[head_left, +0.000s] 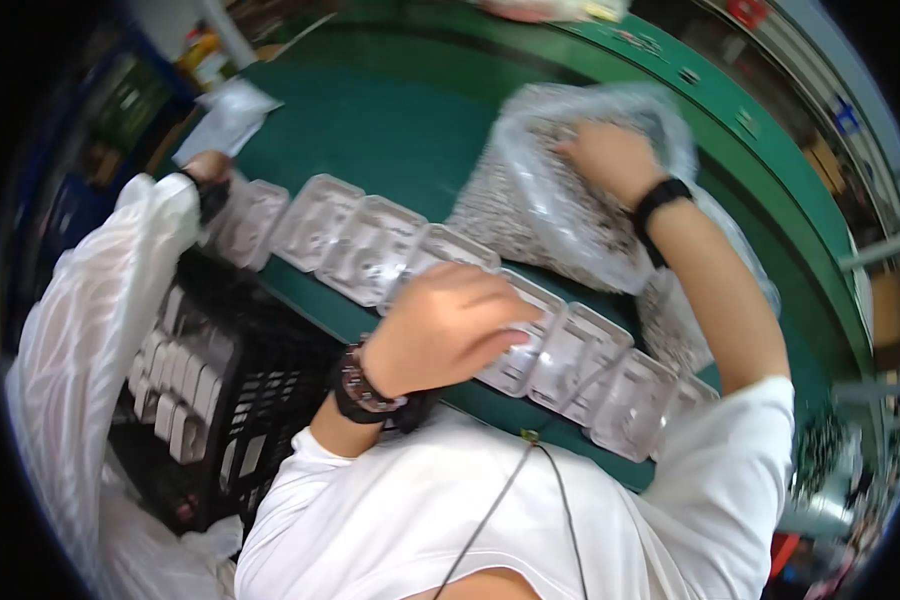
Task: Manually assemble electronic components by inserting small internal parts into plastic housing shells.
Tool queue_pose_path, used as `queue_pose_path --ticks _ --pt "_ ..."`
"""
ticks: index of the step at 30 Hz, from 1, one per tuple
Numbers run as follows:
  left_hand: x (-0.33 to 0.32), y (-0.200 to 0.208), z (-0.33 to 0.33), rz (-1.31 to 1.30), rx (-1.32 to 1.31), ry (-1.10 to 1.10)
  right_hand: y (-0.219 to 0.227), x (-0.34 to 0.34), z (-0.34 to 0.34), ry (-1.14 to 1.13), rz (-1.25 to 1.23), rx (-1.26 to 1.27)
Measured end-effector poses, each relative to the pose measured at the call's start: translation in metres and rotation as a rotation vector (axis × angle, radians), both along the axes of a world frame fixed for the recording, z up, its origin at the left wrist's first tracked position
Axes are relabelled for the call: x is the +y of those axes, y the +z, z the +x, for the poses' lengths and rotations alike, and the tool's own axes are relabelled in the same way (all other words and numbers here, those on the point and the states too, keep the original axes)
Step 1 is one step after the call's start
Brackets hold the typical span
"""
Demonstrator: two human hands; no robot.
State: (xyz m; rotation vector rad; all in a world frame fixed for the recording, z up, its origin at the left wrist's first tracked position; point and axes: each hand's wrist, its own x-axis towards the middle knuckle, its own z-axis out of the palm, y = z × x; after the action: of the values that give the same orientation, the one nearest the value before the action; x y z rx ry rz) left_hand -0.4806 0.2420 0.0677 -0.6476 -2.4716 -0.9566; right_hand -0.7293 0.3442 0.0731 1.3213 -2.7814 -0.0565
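Note:
My left hand (460, 325) hovers over the middle of a row of shallow clear plastic trays (582, 360). Its fingers are curled in toward the thumb, and whatever they hold, if anything, is hidden. Small pale parts lie in the trays. My right hand (615, 160) reaches into a big clear plastic bag (530, 195) filled with many small greyish parts (595, 215). The thumb shows against the parts, while the other fingers are mostly out of sight, so their grip cannot be told.
The row runs along the near edge of a green table (370, 110). At the left, a black crate (260, 400) holds stacked pale pieces. A co-worker's hand (210, 168), with a white sleeve, is by the leftmost tray. A white plastic packet (232, 112) lies behind it.

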Motion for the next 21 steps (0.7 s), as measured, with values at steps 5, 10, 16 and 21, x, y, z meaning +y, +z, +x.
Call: queue_pose_path --ticks 5,10,16,21 --pt "0.014 0.019 -0.018 0.190 -0.006 0.038 -0.024 0.006 -0.016 0.016 -0.161 -0.056" --pt "0.029 0.025 -0.027 0.218 0.024 -0.039 -0.032 0.015 -0.018 0.121 -0.277 0.024" --pt "0.036 0.016 -0.034 0.422 -0.043 -0.025 -0.009 0.015 -0.004 -0.023 -0.265 -0.002" --pt "0.036 0.005 -0.033 0.673 -0.145 0.001 -0.017 0.014 -0.014 0.019 -0.257 0.051"
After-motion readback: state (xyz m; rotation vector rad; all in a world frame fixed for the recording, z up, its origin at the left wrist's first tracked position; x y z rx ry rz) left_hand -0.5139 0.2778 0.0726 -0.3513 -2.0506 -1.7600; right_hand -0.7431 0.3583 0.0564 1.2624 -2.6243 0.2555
